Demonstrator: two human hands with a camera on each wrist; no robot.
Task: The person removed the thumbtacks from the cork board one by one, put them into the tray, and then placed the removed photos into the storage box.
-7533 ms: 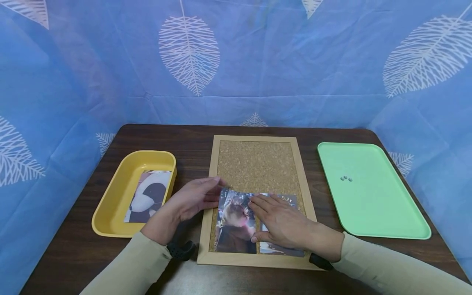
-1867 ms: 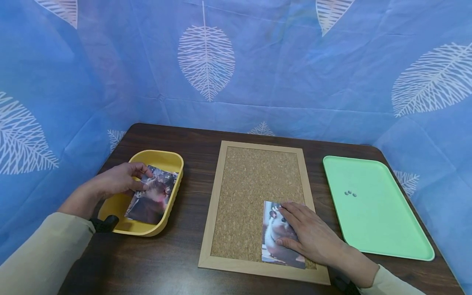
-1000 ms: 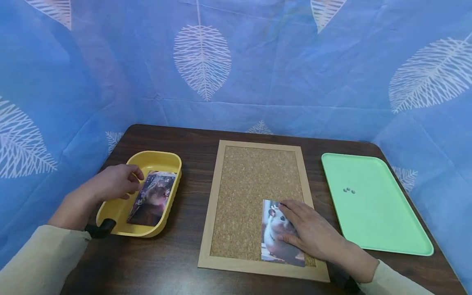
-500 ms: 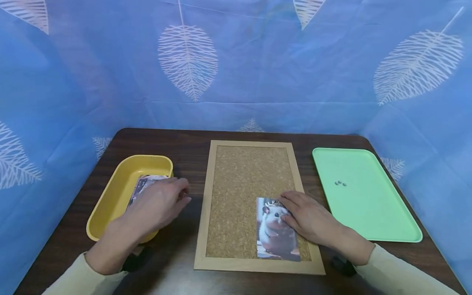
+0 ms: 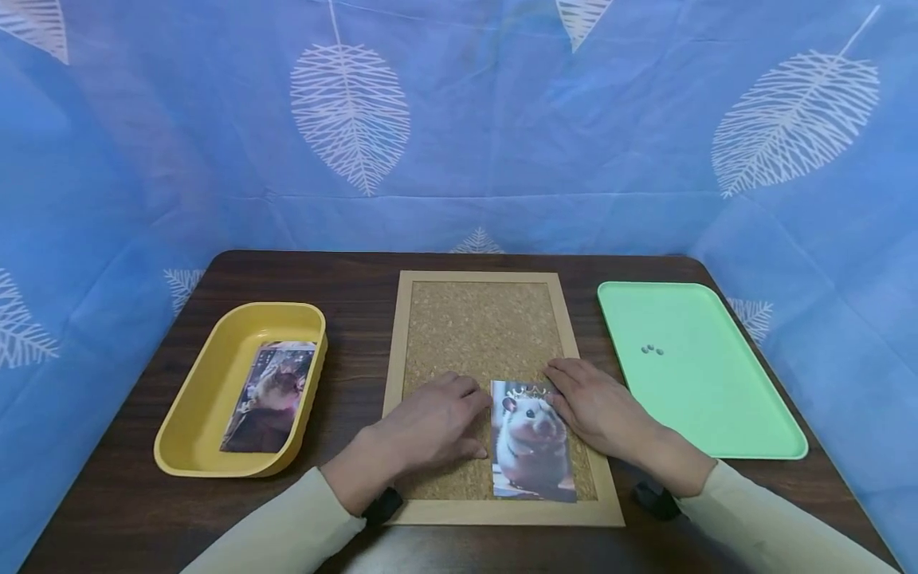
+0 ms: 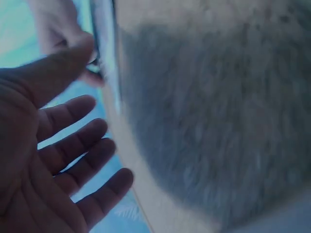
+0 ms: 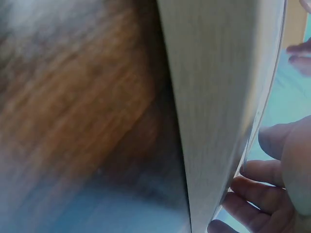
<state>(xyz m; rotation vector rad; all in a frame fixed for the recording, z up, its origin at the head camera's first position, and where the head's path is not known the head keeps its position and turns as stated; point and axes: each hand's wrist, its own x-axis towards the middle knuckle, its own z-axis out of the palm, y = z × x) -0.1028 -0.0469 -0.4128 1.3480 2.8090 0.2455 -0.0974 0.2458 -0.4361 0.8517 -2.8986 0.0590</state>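
A hamster photo (image 5: 532, 442) lies in the lower right of a wood-framed cork board (image 5: 479, 331). My left hand (image 5: 441, 421) rests flat on the cork, its straight fingers reaching the photo's left edge. The left wrist view shows that palm (image 6: 53, 165) spread out above the blurred cork (image 6: 218, 121). My right hand (image 5: 594, 406) lies at the photo's right edge, its fingers touching the upper right corner. The right wrist view shows only the board's frame (image 7: 218, 97), dark table wood and a few fingers (image 7: 262, 194).
A yellow tray (image 5: 188, 399) at the left holds another photo (image 5: 268, 395). A green tray (image 5: 724, 406) at the right carries three small pins (image 5: 651, 349). The dark wooden table (image 5: 358, 275) is walled by a blue leaf-print curtain (image 5: 459, 127).
My left hand let go of a photo in the yellow tray and moved right onto the cork board beside the hamster photo. My right hand stayed at that photo's right edge.
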